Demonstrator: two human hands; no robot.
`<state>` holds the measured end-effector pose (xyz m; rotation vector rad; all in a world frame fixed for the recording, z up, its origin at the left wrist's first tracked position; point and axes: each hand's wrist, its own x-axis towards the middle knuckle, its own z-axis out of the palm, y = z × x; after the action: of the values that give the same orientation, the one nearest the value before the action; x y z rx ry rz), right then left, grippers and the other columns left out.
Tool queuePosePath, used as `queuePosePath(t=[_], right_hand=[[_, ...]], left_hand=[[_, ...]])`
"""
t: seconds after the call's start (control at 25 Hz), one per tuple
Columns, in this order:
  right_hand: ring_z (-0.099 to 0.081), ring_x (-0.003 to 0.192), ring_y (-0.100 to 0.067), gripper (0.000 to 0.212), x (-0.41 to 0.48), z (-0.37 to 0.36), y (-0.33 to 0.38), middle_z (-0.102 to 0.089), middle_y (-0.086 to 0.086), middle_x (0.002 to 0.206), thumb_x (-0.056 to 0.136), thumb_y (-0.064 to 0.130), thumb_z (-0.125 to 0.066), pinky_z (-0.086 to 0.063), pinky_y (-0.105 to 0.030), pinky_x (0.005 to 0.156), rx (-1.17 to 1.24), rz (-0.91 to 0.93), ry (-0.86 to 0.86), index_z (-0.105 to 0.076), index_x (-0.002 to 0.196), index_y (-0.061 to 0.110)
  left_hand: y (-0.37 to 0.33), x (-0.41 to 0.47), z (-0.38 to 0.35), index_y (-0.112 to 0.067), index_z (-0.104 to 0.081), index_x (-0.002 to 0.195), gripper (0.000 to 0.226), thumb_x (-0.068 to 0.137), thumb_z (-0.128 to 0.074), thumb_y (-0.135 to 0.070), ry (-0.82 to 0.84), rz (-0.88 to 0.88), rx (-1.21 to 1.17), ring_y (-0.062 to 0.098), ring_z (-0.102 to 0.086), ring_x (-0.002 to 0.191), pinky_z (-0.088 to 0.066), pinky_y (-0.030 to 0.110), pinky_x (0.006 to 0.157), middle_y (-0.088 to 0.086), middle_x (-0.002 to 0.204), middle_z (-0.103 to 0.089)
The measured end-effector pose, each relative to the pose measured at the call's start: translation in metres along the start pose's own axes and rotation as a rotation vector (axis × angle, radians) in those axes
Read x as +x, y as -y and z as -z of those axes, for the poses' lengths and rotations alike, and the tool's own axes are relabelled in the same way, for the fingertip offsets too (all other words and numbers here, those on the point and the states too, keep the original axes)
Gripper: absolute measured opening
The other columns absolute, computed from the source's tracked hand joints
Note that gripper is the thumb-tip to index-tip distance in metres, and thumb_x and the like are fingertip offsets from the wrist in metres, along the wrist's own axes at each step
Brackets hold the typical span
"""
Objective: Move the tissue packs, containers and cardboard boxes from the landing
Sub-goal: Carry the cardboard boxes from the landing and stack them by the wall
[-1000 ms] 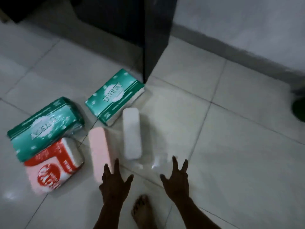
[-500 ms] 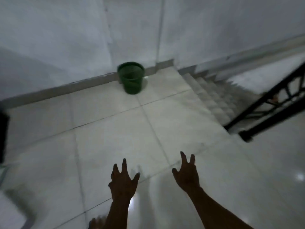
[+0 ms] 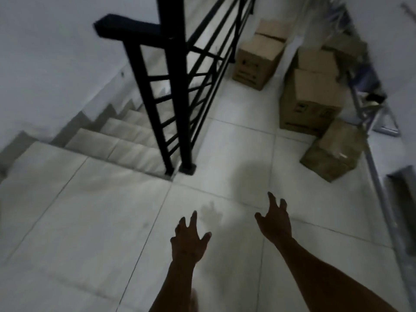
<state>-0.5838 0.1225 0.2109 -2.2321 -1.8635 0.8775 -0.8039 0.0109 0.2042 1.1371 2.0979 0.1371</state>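
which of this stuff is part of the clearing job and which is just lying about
Job: cardboard box by the railing; big box; small tilted box; left hand and right hand, both empty.
Just there: railing; stairs; metal frame by the wall.

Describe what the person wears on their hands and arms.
Nothing shows on either. The left hand and right hand are ungloved, and both forearms are bare to the frame's edge, with no sleeve, watch or band in view. The dim, blurred picture could hide a ring.
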Motion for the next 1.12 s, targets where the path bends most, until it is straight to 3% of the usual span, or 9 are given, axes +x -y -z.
queuePosePath(t=[0.16,0.36,0.48,0.8,0.96,1.12], right_hand=[[-0.05,0.126,-0.038,0.085,0.087,0.051,-0.023,-0.013,-0.019,0.159,0.087,0.031,-0.068,-0.049,-0.046,0.098,0.125,-0.193,-0.052,-0.017,0.155,0.026],[-0.054,0.12,-0.036,0.085,0.189,0.116,-0.055,-0.012,-0.021,0.159,0.088,0.03,-0.068,-0.048,-0.044,0.098,0.231,-0.268,-0.104,-0.016,0.155,0.025],[-0.051,0.124,-0.038,0.084,0.265,0.162,-0.103,-0.015,-0.022,0.158,0.087,0.031,-0.067,-0.048,-0.045,0.097,0.237,-0.334,-0.134,-0.018,0.155,0.024],[-0.057,0.111,-0.041,0.083,0.464,0.285,-0.235,-0.031,-0.022,0.148,0.084,0.038,-0.07,-0.054,-0.047,0.087,0.175,-0.393,-0.192,-0.023,0.151,0.024],[-0.051,0.119,-0.04,0.084,0.554,0.326,-0.273,-0.033,-0.019,0.144,0.085,0.037,-0.069,-0.052,-0.044,0.082,0.168,-0.431,-0.143,-0.02,0.152,0.025],[-0.05,0.12,-0.039,0.084,0.676,0.353,-0.291,-0.032,-0.018,0.146,0.085,0.036,-0.067,-0.052,-0.045,0.088,0.176,-0.476,-0.126,-0.019,0.153,0.026]], left_hand=[[-0.111,0.076,0.011,-0.034,-0.005,0.156,0.08,0.094,-0.049,-0.058,0.101,-0.141,0.066,0.027,-0.019,0.147,-0.028,0.048,0.112,0.01,0.162,-0.013],[-0.234,0.169,0.01,-0.034,-0.008,0.156,0.08,0.093,-0.05,-0.059,0.131,-0.18,0.106,0.027,-0.024,0.145,-0.027,0.049,0.111,0.01,0.16,-0.017],[-0.326,0.223,-0.02,-0.033,-0.009,0.156,0.08,0.092,-0.049,-0.06,0.164,-0.201,0.126,0.029,-0.028,0.143,-0.03,0.048,0.11,0.012,0.159,-0.02],[-0.571,0.341,-0.131,-0.033,-0.009,0.156,0.079,0.093,-0.049,-0.059,0.266,-0.316,0.109,0.031,-0.031,0.142,-0.035,0.05,0.11,0.013,0.158,-0.023],[-0.658,0.399,-0.16,-0.034,-0.009,0.156,0.078,0.094,-0.05,-0.055,0.294,-0.316,0.129,0.031,-0.03,0.143,-0.034,0.051,0.111,0.013,0.159,-0.02],[-0.739,0.493,-0.167,-0.031,-0.01,0.156,0.077,0.095,-0.05,-0.054,0.216,-0.319,0.125,0.034,-0.027,0.144,-0.034,0.053,0.111,0.013,0.161,-0.017]])
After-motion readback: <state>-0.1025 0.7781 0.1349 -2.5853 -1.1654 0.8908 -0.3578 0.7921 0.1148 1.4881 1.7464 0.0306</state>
